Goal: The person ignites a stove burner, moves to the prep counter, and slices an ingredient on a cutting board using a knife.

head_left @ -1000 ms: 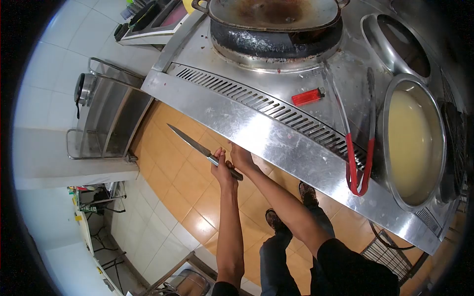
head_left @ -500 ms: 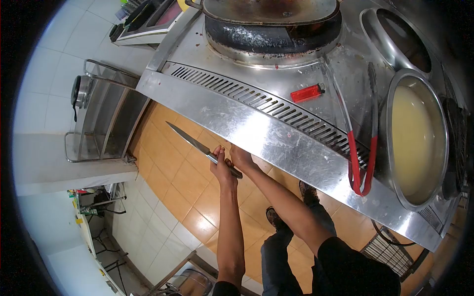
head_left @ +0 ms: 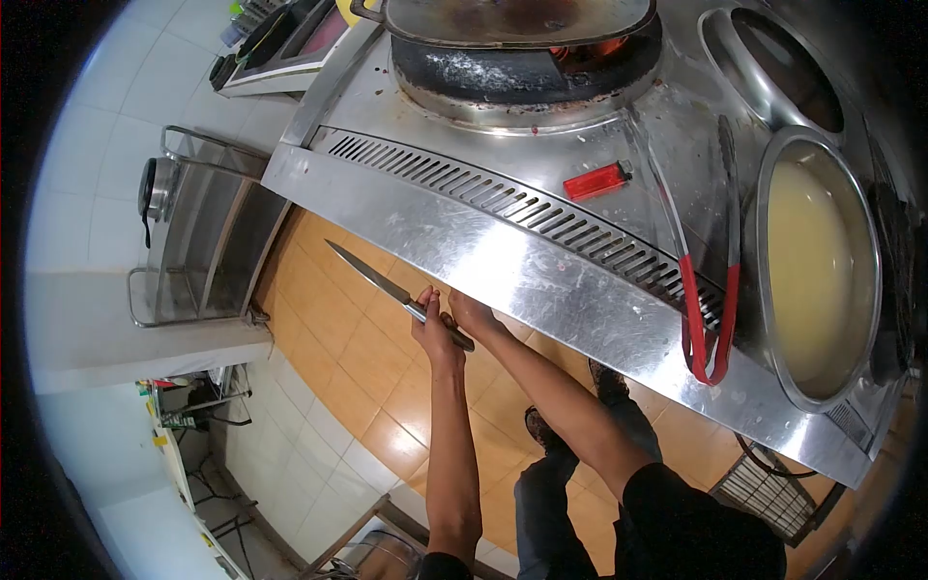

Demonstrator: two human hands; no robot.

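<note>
My left hand (head_left: pixel 437 331) is closed around the handle of a kitchen knife (head_left: pixel 372 275). The blade points up and left, over the tiled floor. Close beside it, my right hand (head_left: pixel 470 311) is at the front edge of the steel stove (head_left: pixel 541 275). Its fingers are mostly hidden by that edge, so what they touch cannot be seen. A large wok-like pan (head_left: pixel 503 21) sits on the blackened burner ring (head_left: pixel 474 75). An orange glow (head_left: pixel 607 46) shows beneath the pan's right side.
On the stovetop lie a red lighter (head_left: pixel 594 182) and red-handled tongs (head_left: pixel 713 329). At the right stand an oval steel basin (head_left: pixel 773 382) of yellowish liquid and another steel container (head_left: pixel 730 63). A metal trolley (head_left: pixel 217 227) is at the left.
An orange glow has appeared under the pan's right side. My view has shifted slightly. The knife and both hands are in almost the same place.
</note>
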